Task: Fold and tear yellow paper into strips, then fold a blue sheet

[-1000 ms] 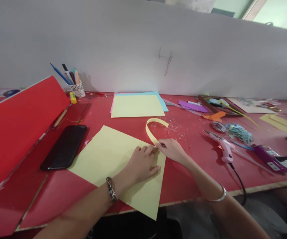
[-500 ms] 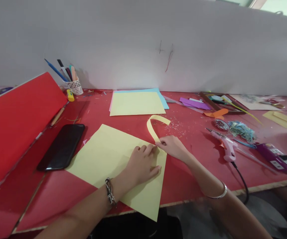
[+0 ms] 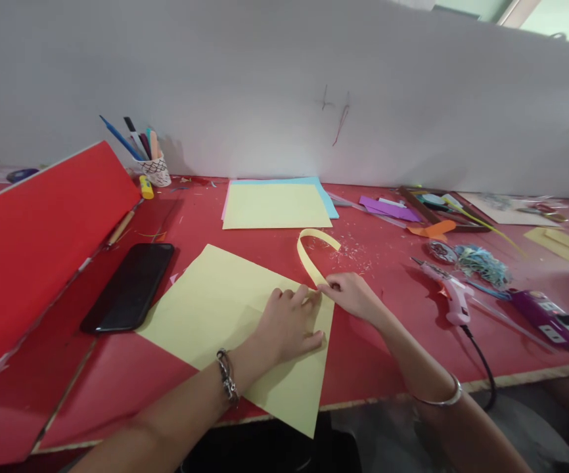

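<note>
A large yellow paper sheet (image 3: 205,302) lies slanted on the red table, one corner hanging over the front edge. My left hand (image 3: 287,325) rests on it with fingers spread, pressing near its right part. At the sheet's upper right corner, my right hand (image 3: 351,295) is closed on the lower end of a curled yellow paper strip (image 3: 307,256). The strip arches up and bends over to the right beyond the sheet. My right fingertips are close to my left fingers.
A black phone (image 3: 129,289) lies beside the sheet, near a leaning red board (image 3: 43,249). Behind are stacked coloured papers (image 3: 277,207) and a pen cup (image 3: 155,171). To the right lie a pink glue gun (image 3: 449,289), yarn (image 3: 484,263) and a purple power strip (image 3: 543,315).
The whole view has shifted slightly, so everything sits a little further right. Both hands keep nearly the same place on the sheet and strip.
</note>
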Tool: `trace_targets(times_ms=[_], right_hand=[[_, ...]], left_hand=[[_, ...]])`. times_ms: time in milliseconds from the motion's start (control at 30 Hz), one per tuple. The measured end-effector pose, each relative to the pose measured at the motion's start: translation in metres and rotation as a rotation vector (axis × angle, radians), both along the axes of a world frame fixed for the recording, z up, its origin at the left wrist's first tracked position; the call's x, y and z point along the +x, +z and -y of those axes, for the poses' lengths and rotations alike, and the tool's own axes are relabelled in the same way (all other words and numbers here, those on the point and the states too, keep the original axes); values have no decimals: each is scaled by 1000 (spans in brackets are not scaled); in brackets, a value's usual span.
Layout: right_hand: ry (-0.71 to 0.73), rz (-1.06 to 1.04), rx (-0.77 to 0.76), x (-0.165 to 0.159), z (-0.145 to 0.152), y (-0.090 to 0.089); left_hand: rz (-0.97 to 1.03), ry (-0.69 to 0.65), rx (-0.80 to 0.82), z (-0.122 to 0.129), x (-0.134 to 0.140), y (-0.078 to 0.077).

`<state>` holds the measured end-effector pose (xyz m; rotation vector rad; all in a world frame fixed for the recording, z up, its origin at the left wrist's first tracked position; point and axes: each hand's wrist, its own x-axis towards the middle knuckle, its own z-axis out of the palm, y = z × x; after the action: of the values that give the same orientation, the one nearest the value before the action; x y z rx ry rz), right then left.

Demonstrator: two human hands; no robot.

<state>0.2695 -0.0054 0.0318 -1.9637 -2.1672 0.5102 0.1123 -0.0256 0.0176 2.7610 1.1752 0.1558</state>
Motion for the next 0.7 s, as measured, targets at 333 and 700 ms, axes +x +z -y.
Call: trace_targets(times_ms=[333, 700], right_hand=[[-129, 95, 15, 10, 1, 4], [-94, 115, 83, 23, 6, 1]], left_hand=[[20, -5, -16, 0, -1, 1], [-4, -14, 11, 0, -2, 1]])
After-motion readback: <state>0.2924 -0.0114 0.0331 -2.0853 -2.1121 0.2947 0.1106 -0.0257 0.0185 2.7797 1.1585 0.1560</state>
